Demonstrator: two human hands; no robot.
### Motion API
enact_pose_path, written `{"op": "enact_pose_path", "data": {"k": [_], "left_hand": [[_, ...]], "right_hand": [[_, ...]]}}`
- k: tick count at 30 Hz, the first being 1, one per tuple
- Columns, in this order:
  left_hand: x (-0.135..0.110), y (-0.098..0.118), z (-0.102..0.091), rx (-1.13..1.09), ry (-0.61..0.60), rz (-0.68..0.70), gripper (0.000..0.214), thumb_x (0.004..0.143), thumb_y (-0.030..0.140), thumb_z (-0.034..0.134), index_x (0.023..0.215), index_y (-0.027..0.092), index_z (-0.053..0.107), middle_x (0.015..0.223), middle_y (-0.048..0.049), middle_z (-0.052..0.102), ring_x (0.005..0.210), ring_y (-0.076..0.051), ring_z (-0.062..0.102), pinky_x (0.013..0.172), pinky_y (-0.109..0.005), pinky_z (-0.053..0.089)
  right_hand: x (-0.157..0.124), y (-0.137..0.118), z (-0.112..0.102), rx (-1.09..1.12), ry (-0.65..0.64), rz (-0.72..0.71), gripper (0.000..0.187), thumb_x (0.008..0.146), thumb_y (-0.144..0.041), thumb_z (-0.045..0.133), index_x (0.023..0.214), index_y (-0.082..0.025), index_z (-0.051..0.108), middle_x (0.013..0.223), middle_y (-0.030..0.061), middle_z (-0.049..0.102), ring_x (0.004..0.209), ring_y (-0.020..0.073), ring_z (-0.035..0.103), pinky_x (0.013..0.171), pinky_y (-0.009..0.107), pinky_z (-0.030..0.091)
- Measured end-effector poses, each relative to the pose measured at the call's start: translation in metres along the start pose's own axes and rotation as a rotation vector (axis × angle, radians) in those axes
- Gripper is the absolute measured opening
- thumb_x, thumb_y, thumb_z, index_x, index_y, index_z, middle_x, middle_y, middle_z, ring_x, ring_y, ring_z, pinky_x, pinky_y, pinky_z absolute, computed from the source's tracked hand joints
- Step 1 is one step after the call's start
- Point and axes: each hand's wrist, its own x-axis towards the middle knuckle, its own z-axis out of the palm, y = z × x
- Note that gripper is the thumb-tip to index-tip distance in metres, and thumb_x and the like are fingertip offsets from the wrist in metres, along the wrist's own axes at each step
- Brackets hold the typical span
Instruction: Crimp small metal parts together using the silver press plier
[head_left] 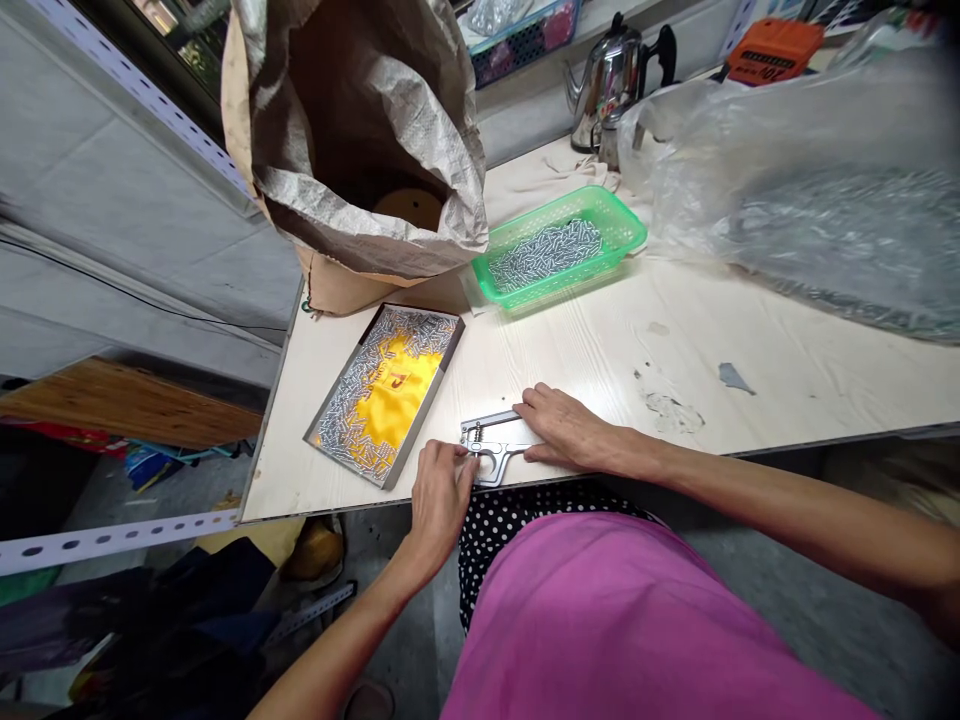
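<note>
A silver pistol-shaped metal frame with a small dark spring and a trigger-guard loop lies flat at the table's front edge. My right hand grips its right end, the thumb below and the fingers on top, covering that part. At the other end, my left hand has thumb and forefinger pinched against the frame beside the loop. Whether a small part is also between those fingertips is hidden. Left of my hands lies a shallow tray with a yellow bottom, many small silver pins spread around its edges.
Behind stands a green plastic basket of silver pins. An open woven sack stands at the back left. A clear plastic bag fills the right side, near a metal kettle. A grey scrap lies on the pale table.
</note>
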Motion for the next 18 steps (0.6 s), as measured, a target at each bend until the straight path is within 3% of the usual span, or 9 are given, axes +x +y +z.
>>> {"op": "enact_pose_path", "data": {"k": [3,7,11,14,18], "left_hand": [[0.012,0.015,0.005,0.123,0.020,0.289,0.035,0.089,0.034,0.061,0.119,0.016,0.057,0.125,-0.0136,0.058,0.116,-0.030,0.051,0.097,-0.045,0.046],[0.044,0.023,0.013,0.149,-0.146,0.557,0.062,0.087,0.038,0.065,0.139,0.016,0.038,0.141,-0.0163,0.047,0.130,-0.031,0.043,0.107,-0.047,0.039],[0.063,0.025,0.013,0.193,-0.293,0.588,0.072,0.084,0.042,0.069,0.141,0.016,0.036,0.131,-0.0160,0.053,0.115,-0.029,0.052,0.098,-0.044,0.045],[0.069,0.031,0.009,0.268,-0.312,0.559,0.070,0.083,0.046,0.069,0.138,0.015,0.040,0.120,-0.0144,0.056,0.108,-0.029,0.051,0.092,-0.044,0.047],[0.082,0.040,0.008,0.337,-0.348,0.574,0.047,0.086,0.045,0.065,0.119,0.014,0.053,0.109,-0.0111,0.058,0.102,-0.028,0.051,0.087,-0.041,0.046]], "right_hand": [[0.000,-0.002,0.005,-0.007,0.030,-0.003,0.036,0.076,-0.036,0.077,0.099,-0.013,0.060,0.103,0.0127,0.060,0.093,0.0261,0.052,0.077,0.036,0.043],[-0.003,-0.002,0.010,-0.042,0.060,0.008,0.046,0.075,-0.042,0.075,0.106,-0.012,0.059,0.102,0.0143,0.060,0.094,0.0280,0.052,0.080,0.040,0.044],[-0.016,0.005,0.006,-0.069,0.037,0.061,0.064,0.066,-0.040,0.082,0.116,-0.011,0.055,0.108,0.0153,0.060,0.095,0.0297,0.053,0.080,0.041,0.045],[-0.022,0.009,0.000,-0.083,0.037,0.071,0.050,0.073,-0.035,0.078,0.113,-0.013,0.057,0.106,0.0138,0.060,0.096,0.0283,0.053,0.081,0.040,0.045],[-0.016,0.010,-0.008,-0.083,0.023,0.073,0.033,0.081,-0.028,0.072,0.107,-0.012,0.060,0.102,0.0136,0.061,0.094,0.0261,0.054,0.081,0.038,0.045]]}}
